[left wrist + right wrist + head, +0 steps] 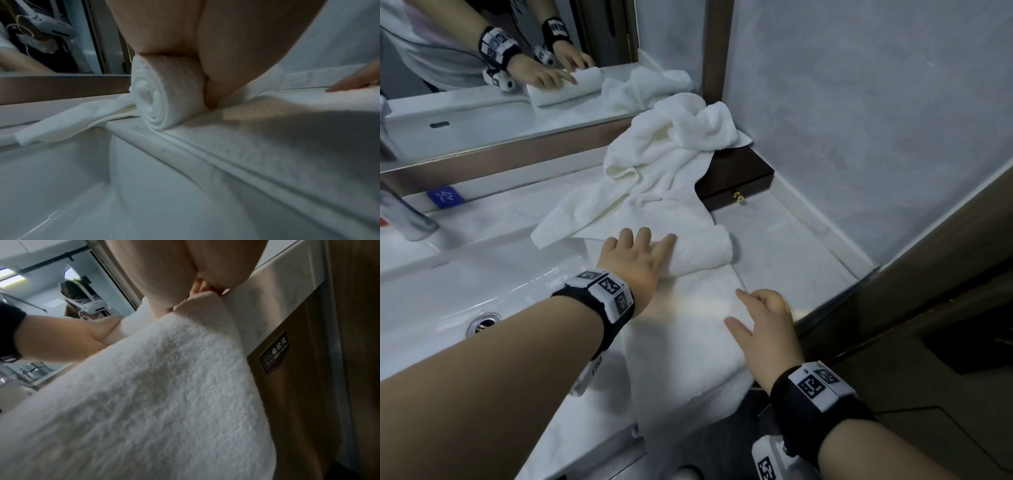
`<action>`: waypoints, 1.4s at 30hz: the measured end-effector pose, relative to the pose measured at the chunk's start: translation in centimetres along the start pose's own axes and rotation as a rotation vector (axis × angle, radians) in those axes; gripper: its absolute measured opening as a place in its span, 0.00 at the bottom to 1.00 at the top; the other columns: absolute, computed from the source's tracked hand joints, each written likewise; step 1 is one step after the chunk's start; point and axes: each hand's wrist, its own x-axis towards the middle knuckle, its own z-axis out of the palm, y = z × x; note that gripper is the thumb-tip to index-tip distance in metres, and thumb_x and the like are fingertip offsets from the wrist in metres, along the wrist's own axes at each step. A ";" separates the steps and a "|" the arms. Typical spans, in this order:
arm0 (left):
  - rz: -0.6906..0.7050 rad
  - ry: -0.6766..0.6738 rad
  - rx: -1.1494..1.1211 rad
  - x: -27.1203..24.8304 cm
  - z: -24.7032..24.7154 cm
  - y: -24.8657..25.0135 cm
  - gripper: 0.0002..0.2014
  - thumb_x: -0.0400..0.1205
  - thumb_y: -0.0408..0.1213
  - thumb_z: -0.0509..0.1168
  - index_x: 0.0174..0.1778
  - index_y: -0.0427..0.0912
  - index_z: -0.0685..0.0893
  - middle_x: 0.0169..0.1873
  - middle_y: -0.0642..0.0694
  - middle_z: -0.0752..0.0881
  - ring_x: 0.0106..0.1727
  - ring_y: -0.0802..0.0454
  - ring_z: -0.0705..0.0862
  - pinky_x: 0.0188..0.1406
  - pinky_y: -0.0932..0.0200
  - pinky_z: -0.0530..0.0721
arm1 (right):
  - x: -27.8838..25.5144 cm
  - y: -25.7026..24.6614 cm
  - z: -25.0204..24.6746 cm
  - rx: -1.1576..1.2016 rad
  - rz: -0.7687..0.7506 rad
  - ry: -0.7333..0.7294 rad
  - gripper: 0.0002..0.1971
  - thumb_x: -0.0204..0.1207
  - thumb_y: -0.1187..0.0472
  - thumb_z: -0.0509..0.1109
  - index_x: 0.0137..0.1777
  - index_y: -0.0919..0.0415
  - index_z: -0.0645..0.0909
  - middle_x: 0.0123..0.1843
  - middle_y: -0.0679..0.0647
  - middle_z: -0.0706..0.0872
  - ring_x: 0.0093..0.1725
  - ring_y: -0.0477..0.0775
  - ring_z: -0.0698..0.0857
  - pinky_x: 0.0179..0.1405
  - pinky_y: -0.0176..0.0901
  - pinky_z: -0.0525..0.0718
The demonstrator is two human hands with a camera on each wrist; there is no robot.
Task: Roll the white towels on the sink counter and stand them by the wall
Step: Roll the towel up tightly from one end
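Note:
A white towel (688, 332) lies lengthwise on the counter, its near end hanging over the front edge. Its far end is wound into a roll (705, 251). My left hand (645, 251) lies on top of the roll with the fingers spread and nearly straight. In the left wrist view the thumb (211, 92) presses at the roll's (164, 97) near side. My right hand (756, 318) rests on the flat part near its right edge, fingers loosely bent, holding nothing that I can see. A second white towel (671, 150) lies crumpled behind, by the mirror.
The crumpled towel drapes over a dark wooden box (743, 174) in the back right corner. The sink basin (465, 284) and its faucet (410, 219) lie to the left. Bare marble counter (784, 240) runs along the right wall. A wooden door (945, 308) stands at the right.

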 end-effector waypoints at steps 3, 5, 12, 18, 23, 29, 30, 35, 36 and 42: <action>0.041 0.033 0.019 0.0 0.8 0.2 0.50 0.75 0.38 0.62 0.83 0.57 0.31 0.67 0.46 0.63 0.61 0.43 0.67 0.63 0.51 0.68 | -0.1 0.2 -0.2 0.053 0.026 0.002 0.25 0.79 0.53 0.72 0.76 0.51 0.75 0.64 0.47 0.70 0.66 0.48 0.73 0.73 0.40 0.70; 0.062 0.074 -0.040 -0.3 1.3 0.3 0.45 0.78 0.44 0.59 0.84 0.58 0.34 0.66 0.47 0.64 0.61 0.44 0.67 0.63 0.51 0.68 | -0.2 0.2 -0.4 0.071 0.034 0.004 0.24 0.78 0.54 0.73 0.75 0.51 0.76 0.62 0.47 0.71 0.62 0.46 0.75 0.68 0.33 0.69; 0.047 0.042 -0.338 -0.6 1.5 0.4 0.28 0.89 0.56 0.45 0.85 0.63 0.44 0.87 0.43 0.51 0.84 0.41 0.56 0.80 0.46 0.56 | -0.1 -0.1 -0.9 0.070 0.050 -0.021 0.23 0.77 0.53 0.73 0.73 0.50 0.78 0.60 0.47 0.72 0.55 0.43 0.74 0.59 0.27 0.67; -0.038 -0.056 -0.618 0.2 -0.3 0.1 0.27 0.86 0.40 0.60 0.80 0.69 0.65 0.69 0.48 0.81 0.63 0.45 0.82 0.62 0.51 0.80 | -0.5 -0.5 -1.6 0.147 0.130 0.004 0.23 0.71 0.55 0.78 0.65 0.48 0.77 0.49 0.40 0.81 0.49 0.45 0.83 0.49 0.37 0.78; -0.129 -0.129 -0.724 0.1 -1.7 0.2 0.23 0.78 0.46 0.70 0.70 0.49 0.78 0.60 0.47 0.86 0.59 0.44 0.84 0.56 0.53 0.80 | -0.2 -0.3 -2.4 0.166 0.239 -0.043 0.23 0.67 0.53 0.81 0.58 0.53 0.76 0.48 0.44 0.85 0.48 0.48 0.86 0.51 0.47 0.86; -0.054 -0.229 -0.536 -0.2 -1.7 0.7 0.20 0.78 0.52 0.68 0.60 0.43 0.80 0.53 0.46 0.83 0.52 0.45 0.84 0.54 0.50 0.84 | 0.4 -0.3 -2.8 0.149 0.228 -0.111 0.13 0.70 0.52 0.76 0.48 0.60 0.82 0.45 0.52 0.88 0.46 0.54 0.86 0.52 0.58 0.85; -0.048 -0.240 -0.482 -0.2 -1.6 0.9 0.23 0.79 0.54 0.68 0.62 0.43 0.79 0.56 0.45 0.81 0.54 0.43 0.83 0.57 0.46 0.84 | 0.5 -0.3 -2.7 0.139 0.225 -0.122 0.15 0.71 0.51 0.75 0.47 0.63 0.82 0.44 0.56 0.88 0.45 0.58 0.86 0.51 0.59 0.85; -0.056 -0.203 -0.395 0.2 -1.4 1.2 0.24 0.76 0.55 0.68 0.62 0.45 0.78 0.57 0.47 0.72 0.54 0.43 0.81 0.55 0.44 0.84 | 1.1 -0.5 -2.6 0.182 0.255 -0.167 0.18 0.72 0.44 0.72 0.40 0.62 0.82 0.41 0.55 0.87 0.42 0.57 0.86 0.49 0.59 0.86; -0.059 -0.155 -0.370 0.3 -1.4 1.2 0.24 0.75 0.54 0.68 0.62 0.44 0.78 0.58 0.47 0.72 0.55 0.44 0.80 0.54 0.45 0.84 | 1.3 -0.5 -2.6 0.163 0.254 -0.161 0.18 0.72 0.43 0.71 0.38 0.59 0.81 0.39 0.52 0.86 0.41 0.55 0.85 0.47 0.56 0.85; -0.089 -0.011 -0.305 1.5 -1.0 0.8 0.22 0.78 0.48 0.68 0.65 0.44 0.73 0.59 0.44 0.76 0.59 0.41 0.80 0.57 0.49 0.74 | 2.5 0.0 -3.0 0.096 0.234 -0.135 0.15 0.72 0.44 0.72 0.36 0.51 0.73 0.37 0.48 0.82 0.39 0.53 0.82 0.40 0.49 0.80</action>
